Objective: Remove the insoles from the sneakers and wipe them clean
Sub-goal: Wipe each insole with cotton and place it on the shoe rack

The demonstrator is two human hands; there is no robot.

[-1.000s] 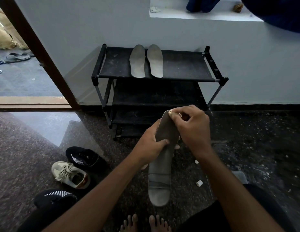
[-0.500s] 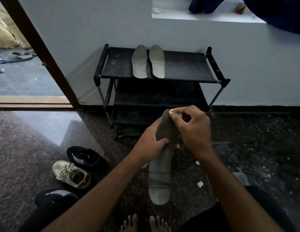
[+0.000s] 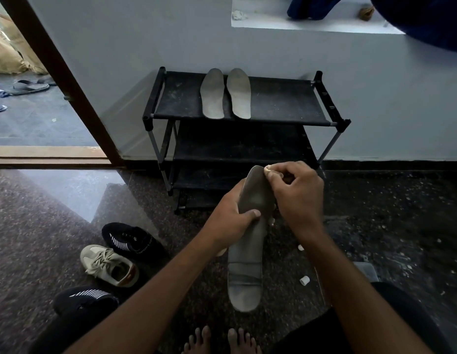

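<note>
- left hand (image 3: pixel 232 221): grips the insole (image 3: pixel 246 274) round its middle, thumb across the facing side, fingers curled behind.
- right hand (image 3: pixel 297 198): curled tight, thumb and forefinger pinching a pale bit (image 3: pixel 267 170) against the insole's upper tip; the bit is too small to identify.
- insole: grey, held roughly upright in mid-air at frame centre, upper tip toward 12 o'clock, lower end toward 6 o'clock, above the bare feet (image 3: pixel 222 339).
- rack (image 3: pixel 286 103): black, at 12 o'clock from the hands, against the wall.
- Top shelf holds a second insole (image 3: pixel 212 95) and a third insole (image 3: pixel 238 93), flat and side by side, just apart.
- Lower shelves are dark; cannot tell their contents.
- beige sneaker (image 3: pixel 107 264): on the floor at 8 o'clock from the hands, opening up, inside brownish; cannot tell what is in it.
- black sneaker (image 3: pixel 131 241): just behind the beige one, touching it, white stripes on its side.
- second black sneaker (image 3: pixel 85 298): toward 7 o'clock, partly hidden by the left forearm.
- white scraps (image 3: pixel 304 280): on the floor at 5 o'clock from the right hand, near the wrist.
- ledge (image 3: pixel 311 28): at 1 o'clock, holds a blue cloth (image 3: pixel 311 7), a white crumpled bit and a brown bit.
- sandal (image 3: pixel 28 86): outside the doorway at 10 o'clock.
</note>
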